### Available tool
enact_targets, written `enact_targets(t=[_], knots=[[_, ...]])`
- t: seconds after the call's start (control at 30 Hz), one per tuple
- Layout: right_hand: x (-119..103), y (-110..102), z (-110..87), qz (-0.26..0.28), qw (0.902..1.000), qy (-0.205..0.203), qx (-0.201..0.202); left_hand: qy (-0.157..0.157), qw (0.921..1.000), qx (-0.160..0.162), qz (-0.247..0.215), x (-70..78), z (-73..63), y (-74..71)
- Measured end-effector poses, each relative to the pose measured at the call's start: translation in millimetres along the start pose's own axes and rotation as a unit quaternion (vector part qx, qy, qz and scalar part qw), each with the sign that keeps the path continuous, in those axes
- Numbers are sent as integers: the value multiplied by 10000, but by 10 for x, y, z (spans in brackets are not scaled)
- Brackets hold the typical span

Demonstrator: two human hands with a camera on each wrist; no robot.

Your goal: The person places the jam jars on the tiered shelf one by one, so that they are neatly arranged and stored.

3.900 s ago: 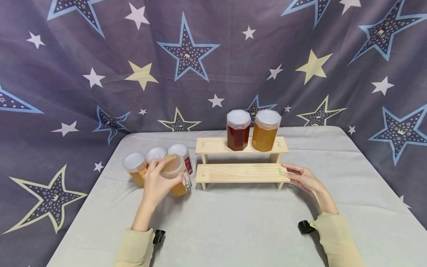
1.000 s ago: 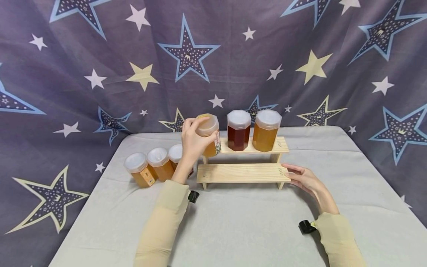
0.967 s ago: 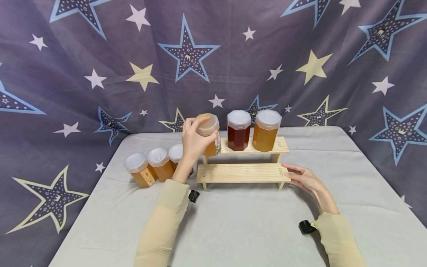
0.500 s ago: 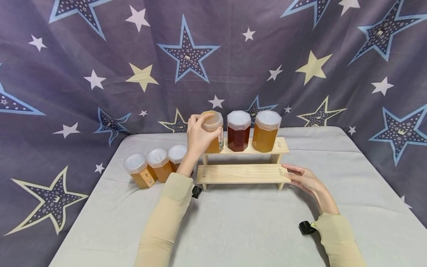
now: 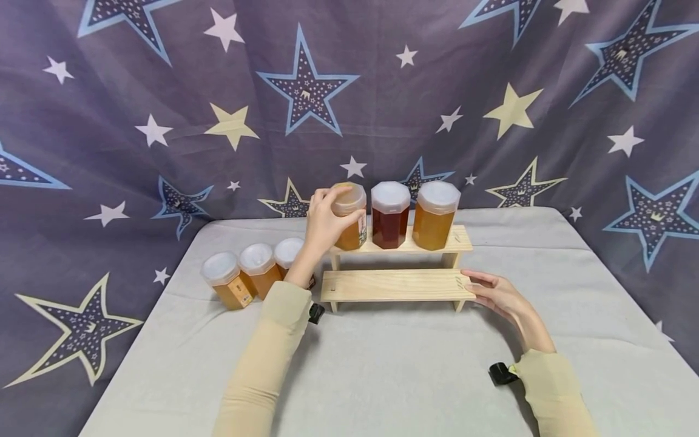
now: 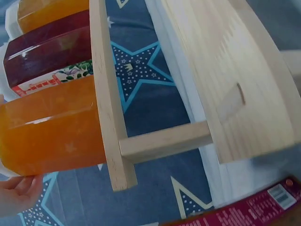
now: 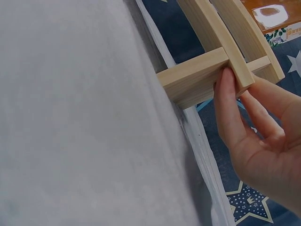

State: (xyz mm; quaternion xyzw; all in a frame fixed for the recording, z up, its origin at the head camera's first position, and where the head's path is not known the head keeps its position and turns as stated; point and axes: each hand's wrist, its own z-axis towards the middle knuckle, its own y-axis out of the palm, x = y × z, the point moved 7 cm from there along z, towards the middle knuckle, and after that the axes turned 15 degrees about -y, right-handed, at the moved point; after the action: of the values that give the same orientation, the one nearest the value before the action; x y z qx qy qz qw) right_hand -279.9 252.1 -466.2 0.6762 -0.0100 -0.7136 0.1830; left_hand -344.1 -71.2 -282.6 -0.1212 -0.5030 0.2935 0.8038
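Observation:
My left hand (image 5: pixel 323 223) grips an octagonal jar of amber honey (image 5: pixel 354 209) round its pale lid. That jar stands upright at the left end of the upper board of a two-step wooden rack (image 5: pixel 395 285); in the left wrist view the amber jar (image 6: pixel 51 129) has its base against the board. Beside it on the same board are a dark red jar (image 5: pixel 390 224) and another amber jar (image 5: pixel 434 224). My right hand (image 5: pixel 499 295) pinches the right end of the lower board, thumb and fingers on its edge in the right wrist view.
Three more lidded jars stand on the pale cloth left of the rack: an amber jar (image 5: pixel 229 288), a second amber jar (image 5: pixel 261 270) and a dark jar (image 5: pixel 286 252) partly behind my left forearm. A starry curtain (image 5: pixel 185 73) hangs behind the table.
My left hand has carried the amber jar from the group on the cloth, rightward and up, down onto the upper board. My right hand has stayed at the rack.

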Motion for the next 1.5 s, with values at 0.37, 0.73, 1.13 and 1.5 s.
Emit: enact_targets(t=[0.37,0.73,1.13,1.5], knots=[[-2,1,1,-12,10000,-14,-11,-152,9994,-294,-17,-13,6,-3],[-5,14,-4,86,10000,-42,-17,-29,9999,-26,-109,-37,-19,23],[0,4,5,45,9999,-78,-74,161,9973,378,-607,-36,-169,-81],[-15,21,-3,12,9999,-108,-90,306,9942,754,-700,-35,-348,-268]])
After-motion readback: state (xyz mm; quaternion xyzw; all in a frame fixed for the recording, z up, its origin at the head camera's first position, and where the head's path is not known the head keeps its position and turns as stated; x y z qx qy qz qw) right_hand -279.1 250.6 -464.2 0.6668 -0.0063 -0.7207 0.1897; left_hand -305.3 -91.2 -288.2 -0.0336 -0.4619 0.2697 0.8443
